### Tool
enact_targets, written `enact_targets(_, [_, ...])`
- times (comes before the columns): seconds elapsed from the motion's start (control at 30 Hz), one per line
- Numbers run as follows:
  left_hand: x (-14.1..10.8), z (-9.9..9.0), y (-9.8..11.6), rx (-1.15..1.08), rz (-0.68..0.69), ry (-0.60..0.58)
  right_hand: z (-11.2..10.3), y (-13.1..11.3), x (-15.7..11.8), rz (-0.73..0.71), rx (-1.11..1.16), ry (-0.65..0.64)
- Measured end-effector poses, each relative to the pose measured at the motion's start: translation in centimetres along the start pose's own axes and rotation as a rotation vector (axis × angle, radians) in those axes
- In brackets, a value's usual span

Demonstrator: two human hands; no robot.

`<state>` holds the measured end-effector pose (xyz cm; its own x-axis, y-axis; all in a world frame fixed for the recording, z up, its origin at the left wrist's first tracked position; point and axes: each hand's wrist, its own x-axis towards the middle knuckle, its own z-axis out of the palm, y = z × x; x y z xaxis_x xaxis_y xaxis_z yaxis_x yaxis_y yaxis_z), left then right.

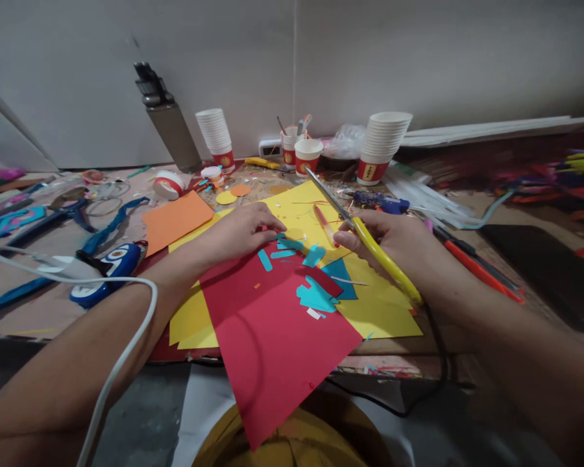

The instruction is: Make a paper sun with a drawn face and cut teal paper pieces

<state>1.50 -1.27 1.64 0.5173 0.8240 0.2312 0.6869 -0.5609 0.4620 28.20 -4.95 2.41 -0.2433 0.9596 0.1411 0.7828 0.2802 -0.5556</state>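
Head camera: left hand (242,230) curls palm-down by the red paper (272,344), grip unclear; right hand (399,239) clasps yellow-handled scissors (380,255), blades (329,197) pointing forward.

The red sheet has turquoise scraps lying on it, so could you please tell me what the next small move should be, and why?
I would probably brush the turquoise scraps off the red sheet with the left hand: it is right by several of them, while the right hand is taken up with the scissors.
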Motion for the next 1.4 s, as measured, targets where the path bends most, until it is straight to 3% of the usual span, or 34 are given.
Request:
enact_targets(0.1, [-0.2, 0.1, 0.5, 0.080, 0.087, -0.149, 0.2, 0.3, 0.2, -0.002, -0.002, 0.010])
enact_targets(0.23, [-0.4, -0.4, 0.6, 0.120, 0.062, -0.275, 0.3, 0.4, 0.2, -0.001, 0.017, 0.006])
enact_targets(0.47, [-0.1, 0.0, 0.0, 0.161, 0.036, -0.171, 0.0, 0.1, 0.1, 0.003, 0.040, 0.005])
enact_targets(0.6, [-0.1, 0.9, 0.3, 0.210, 0.081, -0.202, 0.2, 0.3, 0.1, 0.002, 0.042, 0.009])
enact_targets(0.77, [-0.1, 1.4, 0.9, 0.267, 0.083, -0.160, 0.5, 0.7, 0.3, -0.006, 0.052, 0.009])
enact_targets(1.03, [0.3, 1.5, 1.0, 0.178, -0.058, -0.141, 0.0, -0.1, 0.1, 0.017, 0.026, 0.012])
enact_targets(1.2, [0.3, 1.0, 1.4, 0.029, -0.219, -0.096, -0.7, -1.0, -0.1, 0.049, 0.019, -0.026])
enact_targets(1.4, [0.4, 0.0, 1.1, -0.168, -0.363, -0.072, -0.2, 0.1, 0.2, -0.013, 0.016, 0.006])
